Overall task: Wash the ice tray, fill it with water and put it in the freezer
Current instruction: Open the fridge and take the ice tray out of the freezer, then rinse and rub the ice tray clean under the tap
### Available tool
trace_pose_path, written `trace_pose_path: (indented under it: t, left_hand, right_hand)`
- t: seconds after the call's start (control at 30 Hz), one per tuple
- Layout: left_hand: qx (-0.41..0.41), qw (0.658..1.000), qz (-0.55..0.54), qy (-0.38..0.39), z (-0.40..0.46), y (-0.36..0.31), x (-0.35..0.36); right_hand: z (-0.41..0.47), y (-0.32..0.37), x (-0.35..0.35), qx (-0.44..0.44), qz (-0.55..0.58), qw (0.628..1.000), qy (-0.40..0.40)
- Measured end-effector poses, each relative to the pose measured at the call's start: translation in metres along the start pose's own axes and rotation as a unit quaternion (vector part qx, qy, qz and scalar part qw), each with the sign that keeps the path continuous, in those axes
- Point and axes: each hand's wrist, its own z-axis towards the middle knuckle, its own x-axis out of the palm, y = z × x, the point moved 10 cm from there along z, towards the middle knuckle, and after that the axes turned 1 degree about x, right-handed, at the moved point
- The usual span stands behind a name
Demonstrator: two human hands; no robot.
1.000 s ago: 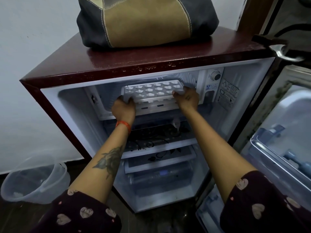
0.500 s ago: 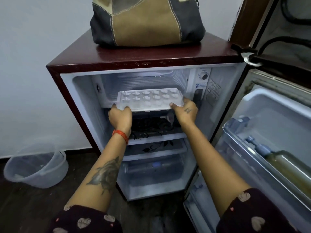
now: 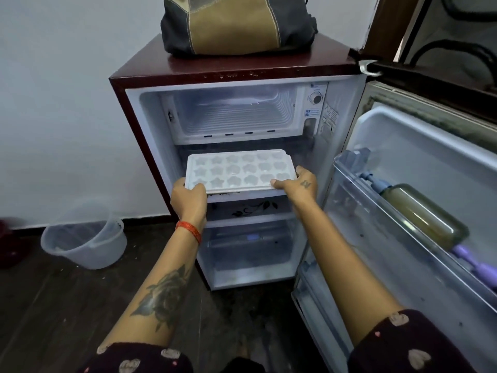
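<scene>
- Both arms are stretched out forward toward the small maroon fridge (image 3: 242, 74), which has its door swung open to the right.
- Left hand (image 3: 189, 196) has its grip wrapped on the near-left corner of the white plastic ice tray with star and flower shaped cells (image 3: 239, 169), thumb on top of the rim. There's an orange thread band on that wrist and a rose tattoo on the forearm.
- Right hand (image 3: 297, 184) holds the near-right edge, thumb lying along the top of the rim, rest of the fingers hidden under or behind the tray.
- So both grips are holding the tray, which is out in front of the fridge's middle shelf, below the open white freezer compartment (image 3: 231, 114).
- Tray sits roughly level, cells facing up, long axis running left to right across the fridge opening.
- Room: dark wood floor (image 3: 53, 305), pale wall, a clear plastic bucket (image 3: 83, 243) on the floor to the left, and a grey and tan fabric bag (image 3: 236, 22) on top of the fridge.
- Door shelf holds a bottle of yellowish liquid (image 3: 422, 219) lying on its side.
</scene>
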Motion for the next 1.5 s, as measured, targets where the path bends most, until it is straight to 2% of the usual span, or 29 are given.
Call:
trace_pose_path:
  t: [0.3,0.67,0.9,1.13,1.5]
  left_hand:
    - [-0.017,1.000,-0.018,0.015,-0.029,0.010,-0.015]
    - [0.030,0.988,-0.011,0.151,-0.042,0.008,-0.021]
    - [0.037,0.973,0.002,0.226,-0.073,0.026,-0.025]
    - [0.022,0.956,0.017,0.291,-0.133,0.039,-0.016]
    - [0.025,0.906,0.038,0.421,-0.275,0.058,0.016]
  right_hand:
    - [-0.046,-0.023,-0.021,0.027,0.022,0.999,-0.019]
    - [-0.128,-0.031,-0.051,0.054,0.061,0.991,-0.109]
    - [-0.194,-0.069,-0.072,0.087,0.100,0.976,-0.176]
    - [-0.265,-0.102,-0.122,0.119,0.136,0.953,-0.244]
    - [-0.385,-0.162,-0.231,0.151,0.163,0.904,-0.365]
